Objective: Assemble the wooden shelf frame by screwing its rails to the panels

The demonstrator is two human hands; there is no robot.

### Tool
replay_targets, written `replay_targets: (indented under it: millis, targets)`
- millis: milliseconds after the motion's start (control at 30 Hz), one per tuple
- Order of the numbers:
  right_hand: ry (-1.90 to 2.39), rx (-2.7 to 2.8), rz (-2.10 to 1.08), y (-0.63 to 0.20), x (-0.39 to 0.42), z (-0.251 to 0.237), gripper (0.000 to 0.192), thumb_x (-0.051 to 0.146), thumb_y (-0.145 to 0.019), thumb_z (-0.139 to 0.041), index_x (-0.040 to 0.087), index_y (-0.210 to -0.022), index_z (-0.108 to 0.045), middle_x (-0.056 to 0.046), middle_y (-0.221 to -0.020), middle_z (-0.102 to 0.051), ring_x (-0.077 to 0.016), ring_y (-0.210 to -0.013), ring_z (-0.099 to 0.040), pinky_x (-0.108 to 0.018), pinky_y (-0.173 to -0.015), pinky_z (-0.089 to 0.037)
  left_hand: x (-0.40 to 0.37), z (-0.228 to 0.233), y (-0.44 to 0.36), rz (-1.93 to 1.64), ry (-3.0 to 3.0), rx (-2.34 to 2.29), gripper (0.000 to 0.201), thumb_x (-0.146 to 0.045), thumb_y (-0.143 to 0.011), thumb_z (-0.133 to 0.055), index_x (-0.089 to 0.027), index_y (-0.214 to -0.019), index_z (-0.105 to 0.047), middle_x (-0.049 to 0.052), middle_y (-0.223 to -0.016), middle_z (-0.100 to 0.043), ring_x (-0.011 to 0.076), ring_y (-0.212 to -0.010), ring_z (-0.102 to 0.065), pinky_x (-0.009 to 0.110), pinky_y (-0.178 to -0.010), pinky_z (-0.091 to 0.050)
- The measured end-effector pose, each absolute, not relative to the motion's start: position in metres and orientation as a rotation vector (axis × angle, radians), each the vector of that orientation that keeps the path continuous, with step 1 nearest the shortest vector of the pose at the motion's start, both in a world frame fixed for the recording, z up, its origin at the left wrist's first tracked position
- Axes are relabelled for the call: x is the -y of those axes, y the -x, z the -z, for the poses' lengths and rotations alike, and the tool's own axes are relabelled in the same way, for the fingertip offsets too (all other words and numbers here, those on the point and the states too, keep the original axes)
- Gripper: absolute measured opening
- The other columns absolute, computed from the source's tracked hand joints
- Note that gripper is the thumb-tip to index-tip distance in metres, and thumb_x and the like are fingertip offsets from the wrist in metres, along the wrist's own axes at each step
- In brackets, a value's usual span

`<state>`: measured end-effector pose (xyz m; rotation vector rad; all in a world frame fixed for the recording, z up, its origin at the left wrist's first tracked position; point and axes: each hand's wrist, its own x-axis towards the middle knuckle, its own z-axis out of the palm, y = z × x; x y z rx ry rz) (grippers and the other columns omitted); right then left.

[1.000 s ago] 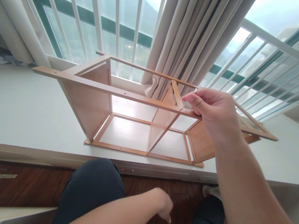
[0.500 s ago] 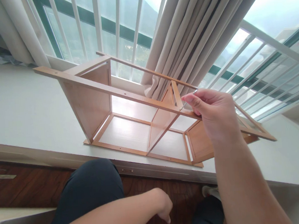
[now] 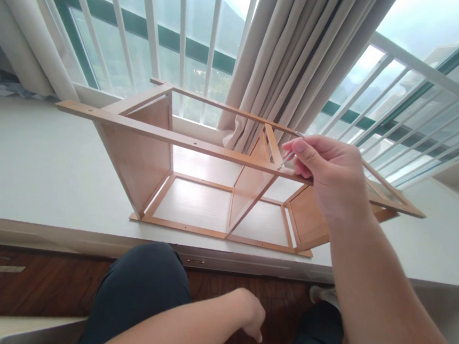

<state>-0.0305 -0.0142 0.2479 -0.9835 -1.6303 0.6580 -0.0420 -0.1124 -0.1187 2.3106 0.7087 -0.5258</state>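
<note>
**Driving a fastener into the shelf rail**

Head view: The right hand (image 3: 334,176) is raised over a wooden shelf frame (image 3: 199,196) that lies on its side on the white window ledge (image 3: 32,168). Its fingers (image 3: 298,150) are pinched narrow on a thin metal tool (image 3: 287,159), probably a small hex key; its tip points down and to the left of the fingertips, meeting the frame's top rail (image 3: 178,139) right where a short cross piece (image 3: 272,144) joins it. The tool is slim and partly hidden by the thumb, so its exact shape is hard to tell. The rail runs away to the left of the fingers, with small holes showing along it. Behind the fingers hangs a beige curtain (image 3: 302,42), and beyond it the white window bars (image 3: 150,29).

The left hand (image 3: 252,314) hangs low by the dark-trousered knee (image 3: 139,292), well below and apart from the frame, over the wood floor (image 3: 30,286). It looks loosely curled, but whether it holds anything cannot be told from here.

Judging by the grip, the step in hand is tightening or seating a fastener at that joint. The next move seems to call for small turns with the tip kept in its seat, and perhaps the free hand steadying the frame so the rail does not shift.
</note>
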Motion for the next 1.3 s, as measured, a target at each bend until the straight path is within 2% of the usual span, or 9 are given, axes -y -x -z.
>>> replay_targets:
  millis: [67,233,467,767,967,1067,1200,1300]
  targets:
    - [0.968,1.636,-0.679,0.03,0.014,-0.248,0.023,0.043,-0.081,-0.081,0.021,-0.085,-0.081,-0.001,-0.07,-0.068,-0.0085,-0.055,-0.05,-0.023,-0.05,-0.043,0.112,0.12,0.042,0.489,-2.307,-0.726,0.039,-0.066,-0.057,-0.082,-0.028,-0.067,-0.08,0.009,-0.073,-0.078,0.0311,-0.074,-0.076,0.04,-0.065,-0.056]
    - [0.944,1.657,-0.723,0.028,0.014,-0.247,0.02,0.039,-0.084,-0.079,0.02,-0.084,-0.079,-0.003,-0.075,-0.07,-0.0084,-0.058,-0.052,-0.022,-0.054,-0.045,0.113,0.115,0.043,0.598,-2.316,-0.688,0.039,-0.062,-0.065,-0.08,-0.025,-0.078,-0.082,0.011,-0.078,-0.08,0.0329,-0.079,-0.077,0.042,-0.067,-0.057]
    - [0.93,1.677,-0.7,0.029,0.015,-0.246,0.022,0.041,-0.085,-0.078,0.019,-0.082,-0.076,-0.003,-0.075,-0.071,-0.0089,-0.057,-0.053,-0.023,-0.052,-0.045,0.114,0.124,0.041,0.493,-2.311,-0.739,0.041,-0.067,-0.057,-0.082,-0.027,-0.069,-0.081,0.01,-0.075,-0.079,0.0315,-0.075,-0.076,0.04,-0.064,-0.055]
    - [0.937,1.713,-0.664,0.029,0.015,-0.246,0.022,0.041,-0.088,-0.076,0.02,-0.087,-0.076,-0.003,-0.077,-0.071,-0.0091,-0.056,-0.053,-0.023,-0.05,-0.043,0.113,0.103,0.045,0.693,-2.275,-0.686,0.042,-0.055,-0.073,-0.077,-0.026,-0.104,-0.082,0.012,-0.098,-0.081,0.0359,-0.096,-0.075,0.047,-0.081,-0.057]
    - [0.937,1.706,-0.647,0.031,0.016,-0.246,0.021,0.04,-0.088,-0.076,0.019,-0.084,-0.075,-0.002,-0.075,-0.07,-0.0086,-0.056,-0.052,-0.022,-0.05,-0.042,0.113,0.097,0.046,0.754,-2.277,-0.662,0.054,-0.057,-0.078,-0.072,-0.022,-0.118,-0.079,0.016,-0.108,-0.079,0.0374,-0.1,-0.074,0.05,-0.082,-0.057]
    - [0.929,1.708,-0.646,0.031,0.016,-0.245,0.021,0.04,-0.088,-0.076,0.019,-0.084,-0.075,-0.002,-0.076,-0.071,-0.0085,-0.056,-0.053,-0.022,-0.05,-0.043,0.113,0.097,0.046,0.747,-2.268,-0.683,0.05,-0.055,-0.077,-0.073,-0.024,-0.115,-0.08,0.015,-0.105,-0.08,0.0363,-0.099,-0.075,0.049,-0.083,-0.058]
    - [0.909,1.714,-0.647,0.031,0.015,-0.245,0.019,0.038,-0.087,-0.077,0.02,-0.084,-0.076,-0.002,-0.074,-0.071,-0.0084,-0.056,-0.054,-0.021,-0.051,-0.044,0.112,0.099,0.045,0.653,-2.265,-0.701,0.04,-0.052,-0.071,-0.079,-0.025,-0.1,-0.083,0.014,-0.095,-0.081,0.0366,-0.091,-0.076,0.049,-0.08,-0.059]
    - [0.894,1.711,-0.637,0.032,0.014,-0.245,0.018,0.037,-0.087,-0.078,0.019,-0.083,-0.076,-0.002,-0.072,-0.07,-0.0085,-0.056,-0.055,-0.021,-0.05,-0.045,0.112,0.099,0.045,0.655,-2.276,-0.687,0.043,-0.052,-0.072,-0.079,-0.021,-0.102,-0.083,0.016,-0.096,-0.081,0.0378,-0.091,-0.076,0.05,-0.079,-0.059]
